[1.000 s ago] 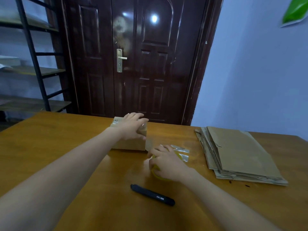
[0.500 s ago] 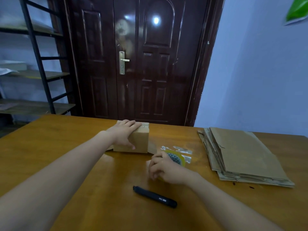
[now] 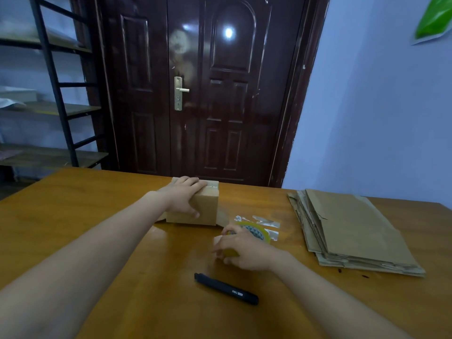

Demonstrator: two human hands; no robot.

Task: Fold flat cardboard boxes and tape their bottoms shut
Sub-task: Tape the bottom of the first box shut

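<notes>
1. The left hand (image 3: 184, 199) lies over the folded cardboard box (image 3: 205, 209), fingers spread along its top and thumb curled down the near face, gripping it against the counter (image 3: 73, 216)
2. The right hand (image 3: 244, 248) is curled round the tape roll (image 3: 256, 232), fingers bent over its near edge; the roll's yellowish rim shows at the hand's 1 o'clock
3. A clear strip of tape (image 3: 222, 216) runs from the roll up to the box's right side, with tape also shining along the box's top edge
4. The box sits at 11 o'clock from the right hand, near it but not touching; the two hands are apart
5. A stack of flat cardboard boxes (image 3: 352, 231) lies at 3 o'clock from the right hand, well apart, near the counter's right edge
6. A black utility knife (image 3: 226, 288) lies on the counter at 6 o'clock from the right hand, just beside the wrist, untouched
7. Scraps of clear tape backing (image 3: 266, 220) lie just beyond the roll, at its 12 o'clock
</notes>
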